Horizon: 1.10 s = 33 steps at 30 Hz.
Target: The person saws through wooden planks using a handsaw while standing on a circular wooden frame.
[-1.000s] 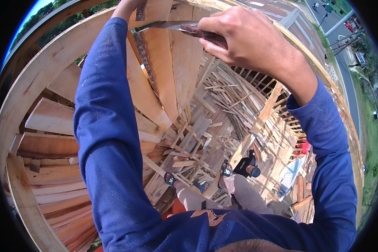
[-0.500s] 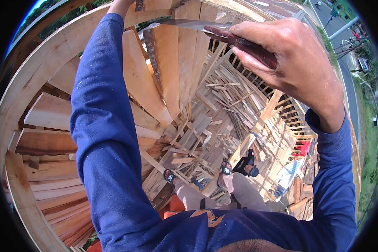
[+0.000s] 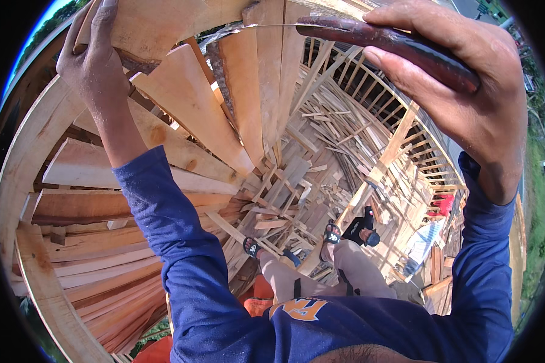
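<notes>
My right hand (image 3: 475, 75) is closed around the dark reddish-brown handle of a machete (image 3: 399, 49), raised at the upper right. Its thin blade is seen nearly edge-on and points left, toward the wood. At the upper left, my left hand (image 3: 95, 66) grips the end of a wide pale wooden board (image 3: 163, 27), fingers curled over its edge. The blade's tip lies near this board's right part; whether they touch I cannot tell. Below the held board, a tapered plank (image 3: 191, 100) slants down toward the middle.
A curved wooden frame (image 3: 33, 139) with several upright planks rises on the left. My sandalled feet stand on narrow beams (image 3: 345, 221), high over scrap wood (image 3: 339, 133). A person in a dark cap (image 3: 369, 237) is far below. A road and grass lie beyond the right side.
My left hand has come back into full view, now holding the board at the upper left. My right hand and the machete have shifted right and slightly up, with the blade turned edge-on.
</notes>
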Each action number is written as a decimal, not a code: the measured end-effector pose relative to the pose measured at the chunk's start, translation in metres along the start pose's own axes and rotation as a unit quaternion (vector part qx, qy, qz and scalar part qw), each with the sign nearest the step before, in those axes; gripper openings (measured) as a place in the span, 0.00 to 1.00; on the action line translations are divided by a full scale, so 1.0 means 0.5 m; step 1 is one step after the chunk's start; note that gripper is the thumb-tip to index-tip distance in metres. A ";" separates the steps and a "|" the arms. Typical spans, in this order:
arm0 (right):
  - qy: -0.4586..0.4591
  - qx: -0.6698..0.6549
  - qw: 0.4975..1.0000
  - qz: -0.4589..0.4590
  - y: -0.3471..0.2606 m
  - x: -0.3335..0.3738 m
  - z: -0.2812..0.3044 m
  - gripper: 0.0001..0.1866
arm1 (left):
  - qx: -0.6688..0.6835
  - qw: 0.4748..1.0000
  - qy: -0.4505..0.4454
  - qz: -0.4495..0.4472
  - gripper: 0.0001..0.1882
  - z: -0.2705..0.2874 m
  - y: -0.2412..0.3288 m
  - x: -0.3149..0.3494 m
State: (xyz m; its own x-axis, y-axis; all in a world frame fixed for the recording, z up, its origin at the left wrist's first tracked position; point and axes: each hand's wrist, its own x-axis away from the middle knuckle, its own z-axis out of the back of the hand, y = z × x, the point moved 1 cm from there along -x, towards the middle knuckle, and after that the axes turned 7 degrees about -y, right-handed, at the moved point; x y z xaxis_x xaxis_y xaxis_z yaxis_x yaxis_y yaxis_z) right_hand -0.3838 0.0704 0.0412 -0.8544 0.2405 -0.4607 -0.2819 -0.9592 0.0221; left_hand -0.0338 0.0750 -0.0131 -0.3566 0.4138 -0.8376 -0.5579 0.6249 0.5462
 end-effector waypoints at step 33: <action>0.092 0.017 0.914 -0.394 -0.108 0.437 0.002 0.16 | -0.106 0.911 -0.252 0.310 0.17 -0.185 -0.463 0.333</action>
State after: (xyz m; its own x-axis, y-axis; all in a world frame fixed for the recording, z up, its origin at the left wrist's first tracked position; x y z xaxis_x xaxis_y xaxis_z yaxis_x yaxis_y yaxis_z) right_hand -0.5559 0.1747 -0.0597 -0.2920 0.8231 -0.4870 -0.7942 -0.4924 -0.3561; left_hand -0.0333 -0.0622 -0.2800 -0.2926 0.9281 -0.2302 -0.5181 0.0485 0.8539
